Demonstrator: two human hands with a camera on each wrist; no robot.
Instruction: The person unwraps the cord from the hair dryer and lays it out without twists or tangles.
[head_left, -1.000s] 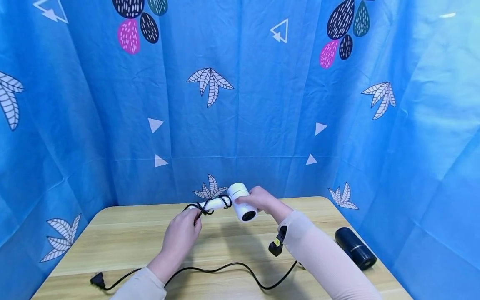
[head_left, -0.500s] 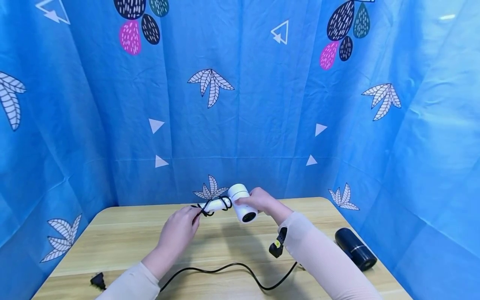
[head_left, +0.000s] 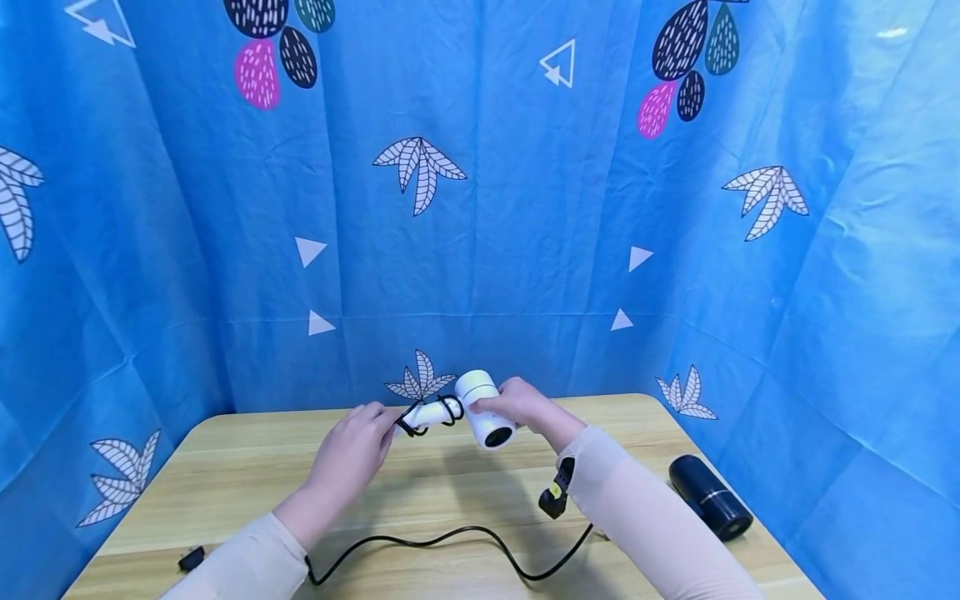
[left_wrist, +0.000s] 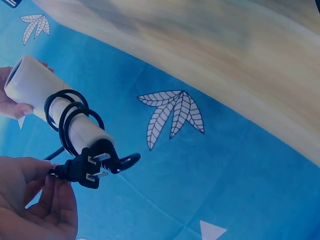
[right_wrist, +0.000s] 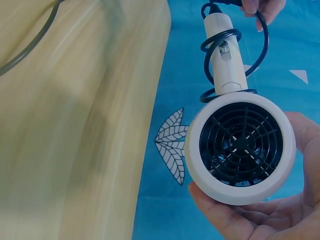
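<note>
Cord (left_wrist: 70, 117) now coiled round the hair dryer (head_left: 480, 412) handle — left hand (head_left: 348, 454) pinches the plug (left_wrist: 82, 170) at its end; right hand (head_left: 517, 404) cups the head — wrapping nearly finished.

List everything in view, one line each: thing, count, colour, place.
hair dryer: one, white, held above the far middle of the table.
cord: one, black, several loops round the dryer's handle.
plug: one, black with two prongs, at the end of the dryer's handle.
second cord: one, black, lying along the table's near edge, with a plug at its left end.
cylinder: one, black, lying at the table's right edge.
table: one, light wood.
curtain: one, blue with leaf and triangle prints, behind and beside the table.
left hand: one, holds the plug at the handle's end.
right hand: one, grips the dryer's round head.
</note>
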